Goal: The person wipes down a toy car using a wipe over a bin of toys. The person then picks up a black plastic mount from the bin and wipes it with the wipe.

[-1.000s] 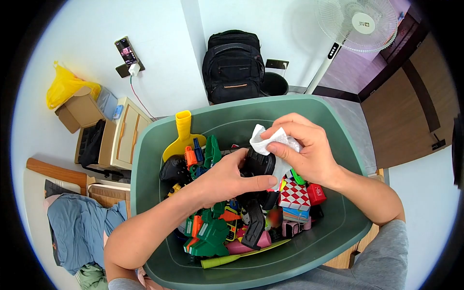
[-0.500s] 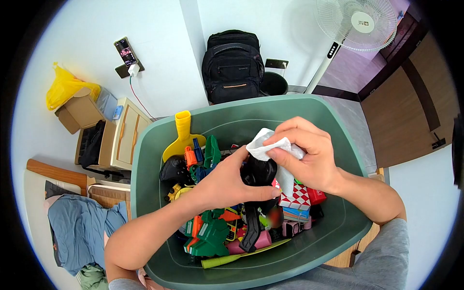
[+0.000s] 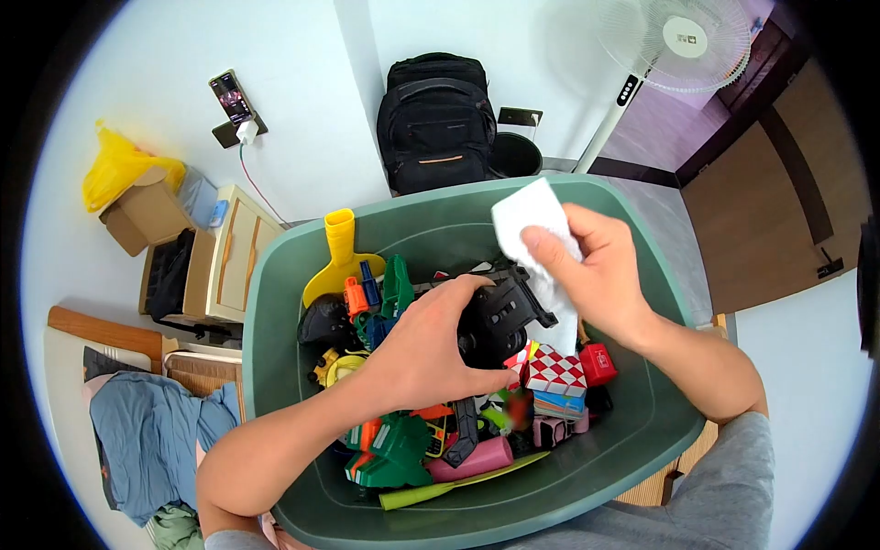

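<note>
A large green tub (image 3: 632, 458) full of mixed toys stands in front of me. Over its middle, my left hand (image 3: 445, 344) is wrapped round a black plastic object (image 3: 504, 316); part of it is hidden by the fingers. To the right, my right hand (image 3: 596, 266) pinches a white cloth or tissue (image 3: 532, 215), which also hangs down below the fingers. Beneath the hands lie a red-and-white checkered block (image 3: 555, 371), a pink cylinder (image 3: 472, 460), a long yellow-green piece (image 3: 463, 484) and green toy parts (image 3: 394, 454). A yellow scoop (image 3: 340, 247) leans at the tub's back left.
A black backpack (image 3: 437, 128) and a black bin (image 3: 516, 156) are behind the tub. On the right are a white standing fan (image 3: 605, 133) and a brown door (image 3: 761, 211). An open cardboard box (image 3: 199, 284), a cabinet (image 3: 240, 257) and blue cloth (image 3: 165, 440) lie left.
The black object has been turned in my left hand, and its slotted part now faces up and right. My right hand has lifted the white cloth slightly away, and the cloth is more spread out.
</note>
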Demonstrator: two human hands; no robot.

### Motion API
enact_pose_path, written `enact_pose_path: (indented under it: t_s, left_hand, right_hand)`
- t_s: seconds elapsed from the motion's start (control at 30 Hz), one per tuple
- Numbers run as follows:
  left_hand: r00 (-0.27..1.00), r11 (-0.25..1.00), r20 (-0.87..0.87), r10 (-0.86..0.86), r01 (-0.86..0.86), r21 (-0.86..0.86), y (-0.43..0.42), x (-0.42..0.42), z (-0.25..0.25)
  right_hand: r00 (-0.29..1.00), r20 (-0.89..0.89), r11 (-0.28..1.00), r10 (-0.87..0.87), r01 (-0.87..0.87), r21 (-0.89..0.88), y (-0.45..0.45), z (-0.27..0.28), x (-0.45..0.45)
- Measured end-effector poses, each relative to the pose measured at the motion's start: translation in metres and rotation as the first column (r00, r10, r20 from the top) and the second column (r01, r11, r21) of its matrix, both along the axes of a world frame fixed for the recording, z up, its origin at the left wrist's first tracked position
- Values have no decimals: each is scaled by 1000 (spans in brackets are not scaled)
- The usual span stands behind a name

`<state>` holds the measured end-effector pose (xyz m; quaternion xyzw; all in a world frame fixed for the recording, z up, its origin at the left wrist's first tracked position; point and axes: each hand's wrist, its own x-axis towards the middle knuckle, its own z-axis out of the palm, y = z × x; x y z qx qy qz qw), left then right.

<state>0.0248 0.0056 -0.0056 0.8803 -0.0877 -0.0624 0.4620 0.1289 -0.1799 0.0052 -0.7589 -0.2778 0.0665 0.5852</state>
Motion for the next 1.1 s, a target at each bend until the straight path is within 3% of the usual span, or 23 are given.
enact_pose_path:
  t_s: [0.07, 0.13, 0.2, 0.27, 0.3, 0.4, 0.43, 0.53, 0.6, 0.73, 0.8, 0.83, 0.9, 1.03, 1.1]
  left_hand:
    - [1000, 1000, 21, -11, 10, 11, -1, -1, -1]
    - [998, 999, 65, -28, 25, 48, -1, -1, -4]
    - [997, 998, 78, -29, 24, 66, 0, -1, -7]
    - [995, 996, 92, -33, 25, 85, 0, -1, -9]
    - [995, 999, 96, -21, 17, 36, 0, -1, -10]
    - [997, 999, 71, -13, 16, -50, 0, 3, -8]
    - [996, 999, 83, -39, 41, -19, 0, 3, -8]
    - [994, 997, 88, -60, 57, 45, 1, 1, -11]
    - [995, 998, 88, 37, -41, 49, 0, -1, -12]
    - [998, 996, 51, 27, -31, 86, -1, 0, -2]
    - [1000, 992, 10, -9, 8, 128, -1, 1, 0]
    - [1000, 992, 10, -10, 8, 128, -1, 0, -3]
    - [987, 996, 160, -20, 6, 87, -1, 0, -11]
    - [988, 997, 156, -6, -7, 77, -1, 0, -7]
    - [999, 999, 42, -11, 9, 41, 0, 1, -2]
  right_hand:
    - [997, -73, 1000, -2, 1, -9, -3, 4, 5]
    - [996, -59, 985, -61, 69, 155, -1, 3, 6]
    - [997, -42, 977, -64, 72, 200, -2, 2, 6]
    - [949, 315, 994, 25, -56, 90, -6, 2, 6]
    - [889, 430, 986, 159, -161, -31, -7, 7, 5]
    - [741, 499, 890, 450, -416, -185, -1, 2, 1]
    - [743, 498, 892, 447, -413, -184, 1, -2, 0]
    - [777, 383, 866, 500, -450, -218, 1, -7, -2]
    - [857, 168, 863, 487, -441, -248, -1, -2, -2]
    - [902, 92, 894, 422, -396, -211, 1, -3, 1]
    - [916, 138, 920, 376, -351, -176, 0, -8, 2]
    - [939, 63, 928, 338, -321, -191, -2, -10, 5]
    - [964, -9, 948, 265, -262, -179, -2, -12, 9]
    - [962, -87, 953, 257, -268, -143, -3, -15, 12]
    - [964, -110, 954, 240, -255, -156, -2, -10, 11]
